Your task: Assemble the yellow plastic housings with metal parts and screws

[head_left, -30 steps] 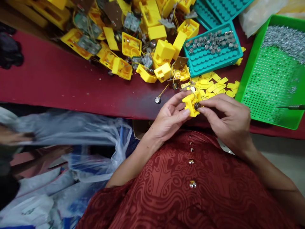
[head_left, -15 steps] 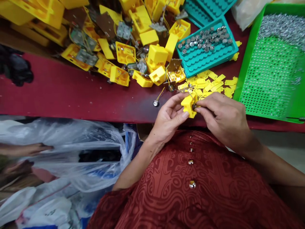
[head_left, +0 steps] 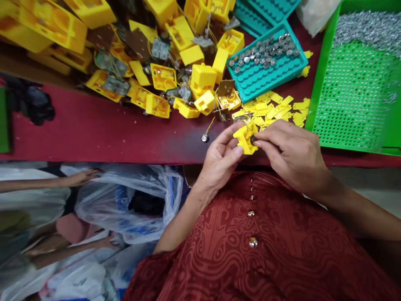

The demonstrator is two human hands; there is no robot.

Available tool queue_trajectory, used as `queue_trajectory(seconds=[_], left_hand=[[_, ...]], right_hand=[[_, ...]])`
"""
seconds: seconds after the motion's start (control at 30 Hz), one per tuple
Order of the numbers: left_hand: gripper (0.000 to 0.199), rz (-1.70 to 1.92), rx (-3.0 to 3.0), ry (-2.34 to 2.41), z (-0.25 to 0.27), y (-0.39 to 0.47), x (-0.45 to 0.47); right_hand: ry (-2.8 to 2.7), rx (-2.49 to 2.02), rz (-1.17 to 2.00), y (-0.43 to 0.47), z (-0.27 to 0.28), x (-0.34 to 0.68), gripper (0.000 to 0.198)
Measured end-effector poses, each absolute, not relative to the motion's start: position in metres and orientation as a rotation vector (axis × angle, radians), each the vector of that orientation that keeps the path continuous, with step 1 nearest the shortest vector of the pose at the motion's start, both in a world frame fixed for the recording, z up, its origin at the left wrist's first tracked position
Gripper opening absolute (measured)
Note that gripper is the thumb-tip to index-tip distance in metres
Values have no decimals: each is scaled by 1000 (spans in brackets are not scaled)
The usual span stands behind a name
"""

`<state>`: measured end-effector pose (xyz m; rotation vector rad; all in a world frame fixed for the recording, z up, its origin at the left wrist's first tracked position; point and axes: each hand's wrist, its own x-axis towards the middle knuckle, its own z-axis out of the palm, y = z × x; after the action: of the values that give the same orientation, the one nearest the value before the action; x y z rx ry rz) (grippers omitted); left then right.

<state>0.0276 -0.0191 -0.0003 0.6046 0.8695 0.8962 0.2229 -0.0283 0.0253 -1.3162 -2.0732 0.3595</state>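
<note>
At the desk [head_left: 131, 138], my left hand [head_left: 221, 161] holds a casing [head_left: 243, 141], my right hand [head_left: 293, 152] a dark piece [head_left: 253, 140]; fitting apparently needs alignment.

Bright yellow casing [head_left: 242, 140], teal tray [head_left: 266, 80], green basket [head_left: 347, 100], maroon tablecloth [head_left: 103, 129], dark-red swirl-patterned shirt [head_left: 219, 246]

Left hand [head_left: 219, 163] has open cloth [head_left: 125, 138] leftward; green basket [head_left: 347, 108] blocks right.

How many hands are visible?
4: left hand holding a yellow casing, right hand pinching a dark part; at lower left, an upper co-worker hand and lower co-worker hand. Others may be hidden.
</note>
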Motion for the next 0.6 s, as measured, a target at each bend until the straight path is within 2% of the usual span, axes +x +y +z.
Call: queue_trajectory(seconds=[0.23, 0.47, 0.6], left_hand=[[54, 907, 582, 871, 4, -19, 30], [61, 897, 641, 923, 16, -23, 32], [60, 913, 592, 921, 18, -21, 38]], right_hand=[[-1961, -1275, 338, -31, 25, 218, 12], [-2067, -1330, 275, -32, 25, 216, 27], [-2133, -1296, 238, -29, 25, 215, 26]])
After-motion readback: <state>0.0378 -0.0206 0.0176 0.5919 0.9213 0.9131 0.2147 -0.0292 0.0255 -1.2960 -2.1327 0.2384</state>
